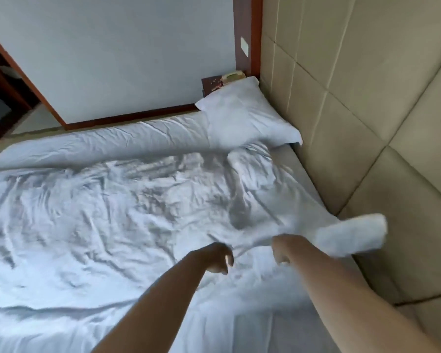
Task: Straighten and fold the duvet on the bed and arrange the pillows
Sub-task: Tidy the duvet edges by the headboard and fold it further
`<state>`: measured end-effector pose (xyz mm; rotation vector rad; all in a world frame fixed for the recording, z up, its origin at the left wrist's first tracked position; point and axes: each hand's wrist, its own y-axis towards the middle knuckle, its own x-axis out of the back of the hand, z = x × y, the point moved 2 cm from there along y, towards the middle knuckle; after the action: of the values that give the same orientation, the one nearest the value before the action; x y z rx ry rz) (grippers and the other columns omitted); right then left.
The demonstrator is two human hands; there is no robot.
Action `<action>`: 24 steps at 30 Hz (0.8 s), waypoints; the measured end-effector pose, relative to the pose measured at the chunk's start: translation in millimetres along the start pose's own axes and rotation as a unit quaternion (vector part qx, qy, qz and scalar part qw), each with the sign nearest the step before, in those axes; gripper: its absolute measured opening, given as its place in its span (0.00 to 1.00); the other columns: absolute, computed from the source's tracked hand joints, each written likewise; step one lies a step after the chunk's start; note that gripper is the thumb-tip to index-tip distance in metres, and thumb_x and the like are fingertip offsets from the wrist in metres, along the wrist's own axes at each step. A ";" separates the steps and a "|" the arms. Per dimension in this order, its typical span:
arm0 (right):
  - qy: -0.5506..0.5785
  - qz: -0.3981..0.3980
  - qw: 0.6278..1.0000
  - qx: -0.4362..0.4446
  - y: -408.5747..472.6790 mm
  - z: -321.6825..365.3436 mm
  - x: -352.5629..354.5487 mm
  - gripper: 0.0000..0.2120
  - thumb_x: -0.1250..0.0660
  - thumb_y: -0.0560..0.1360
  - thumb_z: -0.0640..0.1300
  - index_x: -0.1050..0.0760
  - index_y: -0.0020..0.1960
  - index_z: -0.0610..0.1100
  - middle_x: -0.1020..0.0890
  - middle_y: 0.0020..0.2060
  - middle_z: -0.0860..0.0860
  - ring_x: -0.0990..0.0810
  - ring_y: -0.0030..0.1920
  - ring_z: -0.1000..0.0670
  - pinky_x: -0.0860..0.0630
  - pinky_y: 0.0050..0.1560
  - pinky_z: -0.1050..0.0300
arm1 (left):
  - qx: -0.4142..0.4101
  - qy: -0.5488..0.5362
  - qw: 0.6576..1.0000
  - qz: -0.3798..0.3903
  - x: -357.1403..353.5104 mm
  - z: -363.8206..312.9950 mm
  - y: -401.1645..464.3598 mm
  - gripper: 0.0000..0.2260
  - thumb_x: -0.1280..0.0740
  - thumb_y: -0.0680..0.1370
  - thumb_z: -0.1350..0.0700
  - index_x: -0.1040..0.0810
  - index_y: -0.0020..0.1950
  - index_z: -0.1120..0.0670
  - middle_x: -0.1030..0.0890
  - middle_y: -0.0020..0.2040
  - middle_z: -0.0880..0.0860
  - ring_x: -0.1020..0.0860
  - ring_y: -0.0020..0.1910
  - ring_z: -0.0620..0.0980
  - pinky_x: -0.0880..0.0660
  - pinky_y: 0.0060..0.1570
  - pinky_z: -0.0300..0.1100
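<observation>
Duvet [127, 212] lies spread over the bed, heavily wrinkled, its near top edge lifted beside the padded headboard [367, 98]; one pillow [242, 115] sits at the far corner against it. We judge the step is pulling the top edge taut: draw both fists evenly toward us, keeping the hem level so creases run out rather than bunch. Left hand [218, 259] and right hand [281, 252], arms extended, fingers curled, each bunching the duvet's edge; a white roll of cloth [351, 235] beyond the right wrist, unclear whether duvet corner or second pillow.
</observation>
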<state>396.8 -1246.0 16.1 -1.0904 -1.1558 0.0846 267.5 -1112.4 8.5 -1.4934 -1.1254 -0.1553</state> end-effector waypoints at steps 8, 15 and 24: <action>0.059 -0.152 0.986 0.042 20.6 8.0 -11.6 0.26 0.40 0.75 0.38 0.39 0.72 0.47 0.32 0.65 0.47 0.32 0.64 0.46 0.30 0.56 0.52 | 0.079 -0.019 0.991 -0.104 -5.6 19.8 8.1 0.22 0.36 0.74 0.62 0.29 0.68 0.50 0.29 0.68 0.52 0.30 0.66 0.51 0.32 0.60 0.40; 0.052 -0.101 0.993 0.033 32.5 -4.5 -51.8 0.29 0.41 0.76 0.41 0.45 0.76 0.48 0.35 0.68 0.47 0.34 0.67 0.44 0.31 0.57 0.52 | 0.062 0.024 0.996 -0.067 -46.5 5.0 21.6 0.28 0.39 0.74 0.64 0.36 0.74 0.48 0.36 0.71 0.52 0.35 0.70 0.52 0.31 0.63 0.46; 0.007 -0.106 0.994 0.021 27.6 2.7 -29.4 0.28 0.42 0.77 0.39 0.44 0.75 0.47 0.33 0.66 0.46 0.32 0.64 0.45 0.33 0.50 0.54 | 0.031 0.035 0.998 -0.042 -38.1 5.5 23.5 0.28 0.42 0.76 0.64 0.38 0.75 0.48 0.37 0.72 0.51 0.35 0.70 0.52 0.32 0.64 0.45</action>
<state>393.8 -1246.4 -24.3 -0.9236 -1.2452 -0.0647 261.3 -1124.6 -34.5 -1.3772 -1.1268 -0.2269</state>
